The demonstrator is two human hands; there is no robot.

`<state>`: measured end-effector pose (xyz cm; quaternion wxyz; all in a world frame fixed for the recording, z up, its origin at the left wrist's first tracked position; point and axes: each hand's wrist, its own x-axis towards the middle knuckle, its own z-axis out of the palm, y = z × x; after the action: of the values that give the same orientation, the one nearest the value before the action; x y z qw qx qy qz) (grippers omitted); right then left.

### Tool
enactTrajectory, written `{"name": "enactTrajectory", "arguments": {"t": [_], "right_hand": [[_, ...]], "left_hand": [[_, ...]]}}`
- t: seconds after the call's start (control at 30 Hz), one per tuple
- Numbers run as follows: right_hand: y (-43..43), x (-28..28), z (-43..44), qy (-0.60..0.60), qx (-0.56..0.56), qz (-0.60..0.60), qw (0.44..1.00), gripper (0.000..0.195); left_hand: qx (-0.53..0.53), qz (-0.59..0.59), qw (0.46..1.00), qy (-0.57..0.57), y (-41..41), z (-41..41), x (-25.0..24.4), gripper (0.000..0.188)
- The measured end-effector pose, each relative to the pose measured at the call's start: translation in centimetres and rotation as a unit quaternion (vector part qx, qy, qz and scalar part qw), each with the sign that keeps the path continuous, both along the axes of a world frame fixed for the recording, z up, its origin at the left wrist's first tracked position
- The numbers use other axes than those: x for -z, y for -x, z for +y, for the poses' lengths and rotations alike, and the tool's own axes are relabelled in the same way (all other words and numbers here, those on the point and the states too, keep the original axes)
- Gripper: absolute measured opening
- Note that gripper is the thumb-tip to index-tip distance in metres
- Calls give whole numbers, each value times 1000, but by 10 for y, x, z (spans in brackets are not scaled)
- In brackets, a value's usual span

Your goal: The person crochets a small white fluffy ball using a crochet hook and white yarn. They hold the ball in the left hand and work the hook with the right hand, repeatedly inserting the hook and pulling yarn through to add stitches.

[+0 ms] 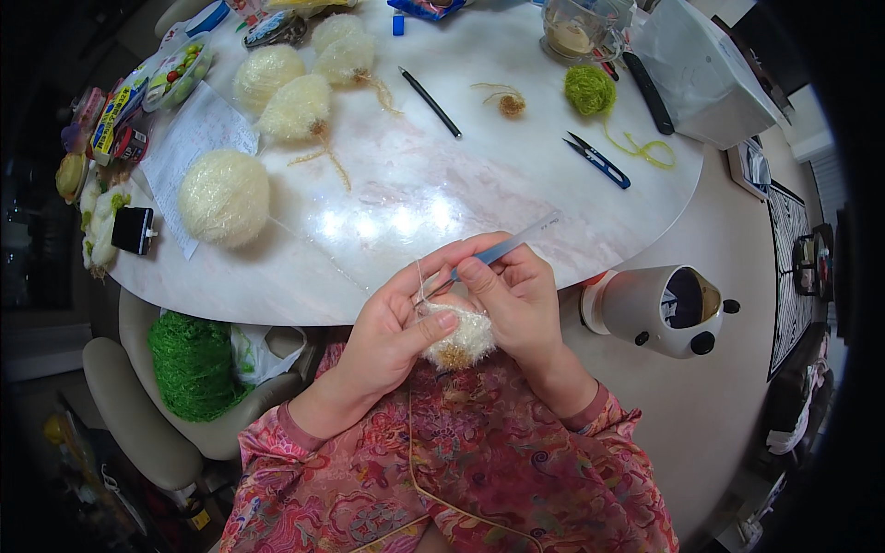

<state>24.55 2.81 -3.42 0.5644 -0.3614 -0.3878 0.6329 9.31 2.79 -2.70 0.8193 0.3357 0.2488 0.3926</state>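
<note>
My left hand [397, 314] pinches a small fuzzy cream crochet piece [470, 336] with a golden-brown patch at its lower end. In my right hand [518, 297] is a crochet hook [515, 240] with a blue-grey handle, its metal tip at the upper edge of the piece. A thin cream strand passes over my left fingers. From that side a strand runs across the table to a large ball of cream yarn [224, 198] at the left. Both hands are just past the table's near edge, above my lap. The stitches at the hook's tip are too small to make out.
On the marble table [484, 180] lie finished cream pieces [296, 107] with brown tails, a black pen [430, 102], thread snips [598, 160], a green yarn ball [590, 90] and a glass cup [577, 31]. Green yarn [193, 366] fills a chair at left; a white bin [653, 311] stands right.
</note>
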Motion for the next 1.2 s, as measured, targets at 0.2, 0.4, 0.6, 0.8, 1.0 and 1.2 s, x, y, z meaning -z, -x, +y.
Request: {"name": "enactTrajectory", "arguments": {"t": [0.2, 0.4, 0.6, 0.8, 1.0, 1.2], "right_hand": [[-2, -2, -1, 21, -11, 55, 998, 15], [-3, -2, -1, 28, -4, 21, 999, 15], [-4, 0, -3, 12, 20, 50, 998, 15], [-6, 3, -3, -1, 43, 44, 998, 18], [-4, 3, -2, -33, 40, 28, 998, 18], [-3, 4, -2, -11, 10, 42, 999, 17]], "left_hand": [[0, -18, 1000, 23, 0, -1, 3, 59], [4, -50, 998, 34, 0, -2, 5, 61], [0, -48, 998, 33, 1, -4, 11, 67], [-40, -65, 995, 69, 3, -3, 9, 71], [-47, -54, 994, 82, 7, -2, 4, 74], [-22, -102, 991, 87, 10, 0, 7, 72]]}}
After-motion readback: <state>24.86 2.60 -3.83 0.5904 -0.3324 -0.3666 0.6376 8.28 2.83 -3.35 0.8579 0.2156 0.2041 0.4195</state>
